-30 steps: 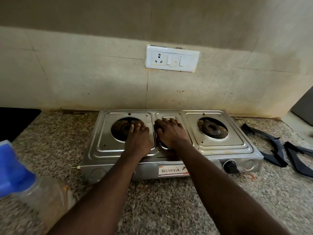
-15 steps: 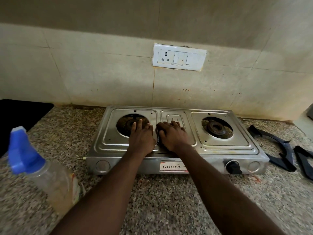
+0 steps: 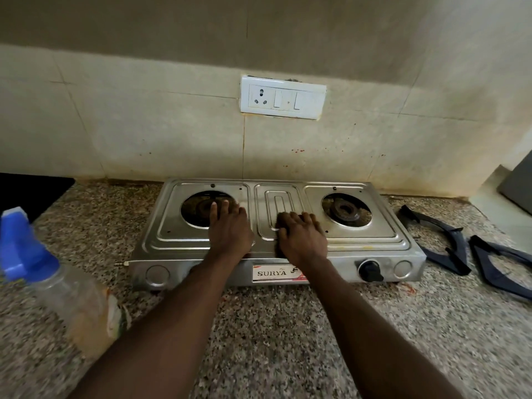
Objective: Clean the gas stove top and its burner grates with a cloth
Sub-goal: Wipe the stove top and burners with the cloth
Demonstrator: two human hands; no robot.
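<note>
A two-burner steel gas stove (image 3: 359, 243) stands on the granite counter against the tiled wall, with both grates off. My left hand (image 3: 230, 228) lies flat and empty on the left panel, fingertips over the edge of the left burner (image 3: 195, 210). On the centre panel my right hand (image 3: 302, 237) presses down on a dark cloth (image 3: 278, 249), of which only a sliver shows by the palm. The right burner (image 3: 345, 211) is uncovered. Two dark burner grates (image 3: 443, 240) (image 3: 501, 266) lie on the counter to the right of the stove.
A spray bottle (image 3: 57, 283) with a blue head stands at the near left of the counter. One black knob (image 3: 370, 270) sits on the stove's front. A white switch plate (image 3: 283, 97) is on the wall above. A black surface (image 3: 28, 191) borders the counter at far left.
My right hand has slid to the right along the centre panel, away from my left hand. The left hand stays at the left burner's edge.
</note>
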